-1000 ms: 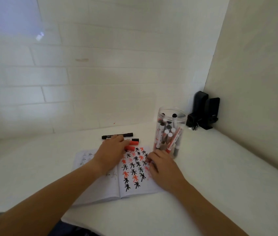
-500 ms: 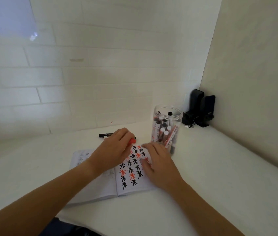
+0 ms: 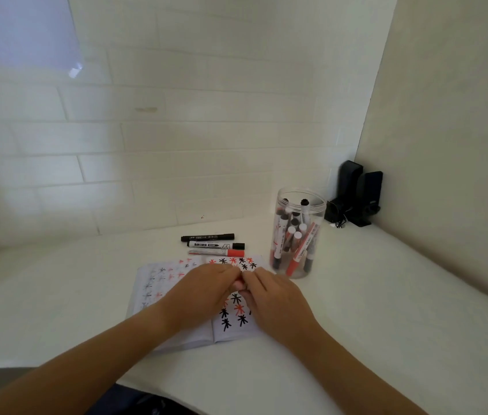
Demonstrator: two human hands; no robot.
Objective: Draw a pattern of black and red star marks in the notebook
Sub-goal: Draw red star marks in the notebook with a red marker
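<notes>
The open notebook (image 3: pixel 150 298) lies on the white desk, and its right page carries rows of black and red star marks (image 3: pixel 234 313). My left hand (image 3: pixel 207 292) and my right hand (image 3: pixel 275 301) meet fingertip to fingertip over the middle of that page. Their curled fingers pinch a small thing between them, of which only a reddish bit (image 3: pixel 239 284) shows; it looks like the red marker. The rest of it is hidden by my fingers. Faint star marks show on the left page.
Three markers lie side by side just beyond the notebook: a black one (image 3: pixel 207 237), a white one with a black cap (image 3: pixel 216 245) and a white one with a red cap (image 3: pixel 217 252). A clear jar (image 3: pixel 299 202) of several markers stands to the right. Black speakers (image 3: pixel 356 196) sit in the corner.
My left hand picked a red marker up from the notebook's top edge and drew it back over the page. My right hand rose off the page to meet it.
</notes>
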